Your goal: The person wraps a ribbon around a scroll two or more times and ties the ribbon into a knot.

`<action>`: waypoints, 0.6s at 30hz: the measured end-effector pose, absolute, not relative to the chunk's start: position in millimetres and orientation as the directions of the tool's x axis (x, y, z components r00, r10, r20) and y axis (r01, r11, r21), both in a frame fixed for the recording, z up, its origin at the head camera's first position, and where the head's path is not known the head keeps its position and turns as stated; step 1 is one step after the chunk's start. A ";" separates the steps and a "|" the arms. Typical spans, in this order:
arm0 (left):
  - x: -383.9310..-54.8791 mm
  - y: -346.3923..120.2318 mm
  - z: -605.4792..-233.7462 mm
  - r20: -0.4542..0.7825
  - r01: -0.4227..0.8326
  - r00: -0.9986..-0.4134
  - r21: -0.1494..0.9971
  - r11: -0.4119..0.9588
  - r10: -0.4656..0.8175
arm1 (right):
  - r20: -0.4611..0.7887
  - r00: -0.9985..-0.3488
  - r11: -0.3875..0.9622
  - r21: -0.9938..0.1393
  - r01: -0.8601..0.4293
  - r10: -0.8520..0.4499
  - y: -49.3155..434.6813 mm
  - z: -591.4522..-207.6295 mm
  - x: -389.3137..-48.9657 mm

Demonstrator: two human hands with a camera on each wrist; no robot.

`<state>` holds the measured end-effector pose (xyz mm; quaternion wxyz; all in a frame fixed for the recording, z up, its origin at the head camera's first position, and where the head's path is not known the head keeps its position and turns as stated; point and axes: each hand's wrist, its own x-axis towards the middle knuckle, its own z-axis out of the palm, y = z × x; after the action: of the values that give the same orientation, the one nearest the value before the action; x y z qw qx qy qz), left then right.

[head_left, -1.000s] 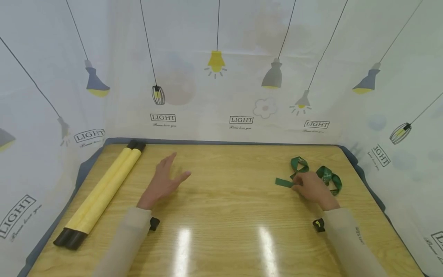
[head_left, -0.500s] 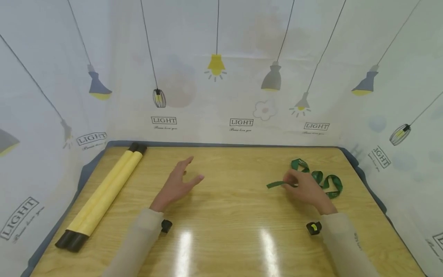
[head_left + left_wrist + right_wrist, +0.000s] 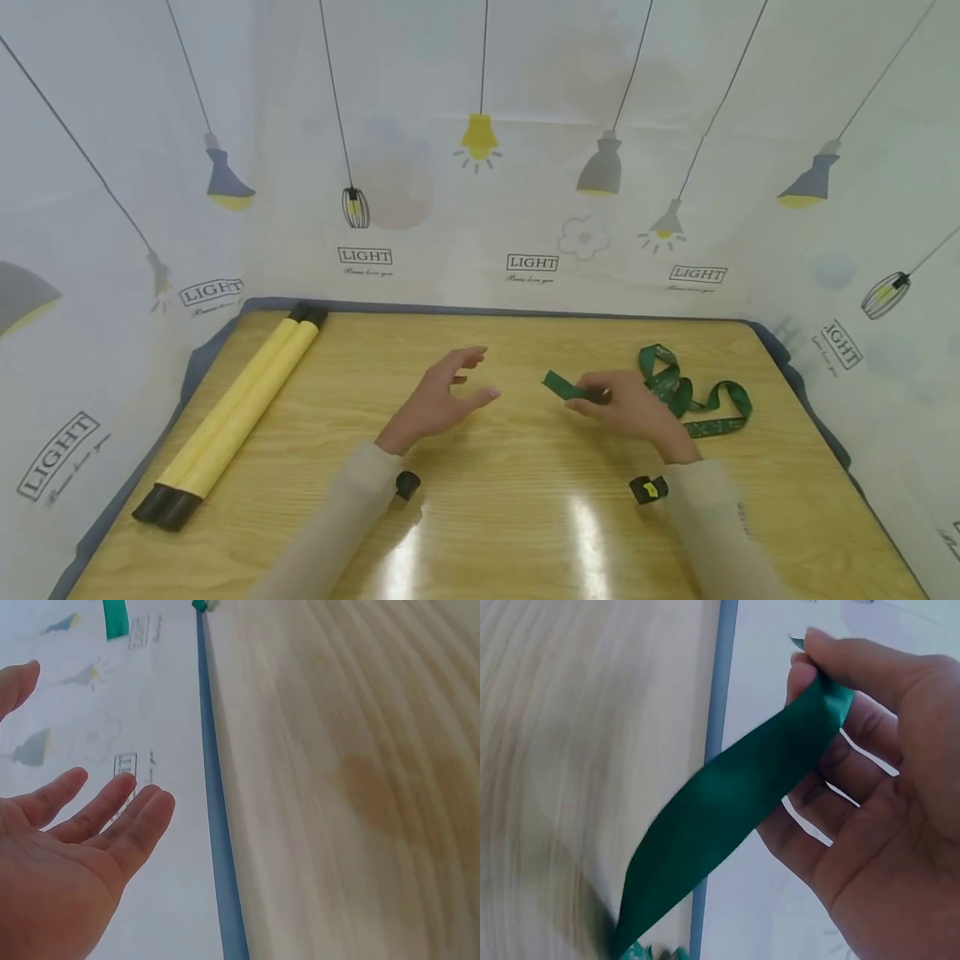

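A long green ribbon [image 3: 717, 427] lies in loose loops on the right part of the table. My right hand [image 3: 630, 408] pinches it near one end between thumb and index finger, and a short flat tail points left toward the other hand. In the right wrist view the ribbon [image 3: 712, 802] hangs from the pinch down to the lower left. My left hand [image 3: 438, 400] hovers over the middle of the table, fingers spread and holding nothing. The left wrist view shows that hand [image 3: 67, 855] with its palm bare; the ribbon's tail [image 3: 115, 619] appears at the top.
Two yellow rolls [image 3: 243, 400] with black ends lie side by side along the table's left edge. The wooden table [image 3: 480, 533] is bordered by a blue-grey edge, and white sheets [image 3: 450, 67] printed with lamps surround it on three sides.
My right hand has moved left, drawing the ribbon's end with it and stretching the loops a little. My left hand has moved right, so the two hands are closer together.
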<state>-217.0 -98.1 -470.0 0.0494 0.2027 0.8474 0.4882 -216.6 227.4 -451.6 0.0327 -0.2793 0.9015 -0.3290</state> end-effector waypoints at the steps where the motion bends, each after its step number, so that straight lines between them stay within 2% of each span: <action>1: -216.5 -94.0 -469.1 0.120 0.306 -0.907 0.848 0.434 0.404 | 0.122 -0.833 0.616 -0.617 -0.490 -0.540 223.9 -450.8 -216.8; 12: -210.8 -63.6 -466.4 0.113 0.386 -0.813 0.840 0.383 0.571 | 0.025 -0.767 0.548 -0.685 -0.480 -0.641 194.6 -446.2 -215.3; 18: -210.0 -59.0 -466.2 0.129 0.439 -0.780 0.810 0.388 0.613 | -0.011 -0.739 0.520 -0.718 -0.463 -0.673 187.7 -443.5 -213.8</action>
<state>-210.0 -59.0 -466.2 0.0959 0.3176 0.8276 0.4527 -213.8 187.7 -443.5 0.1452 -0.3305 0.8596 -0.3615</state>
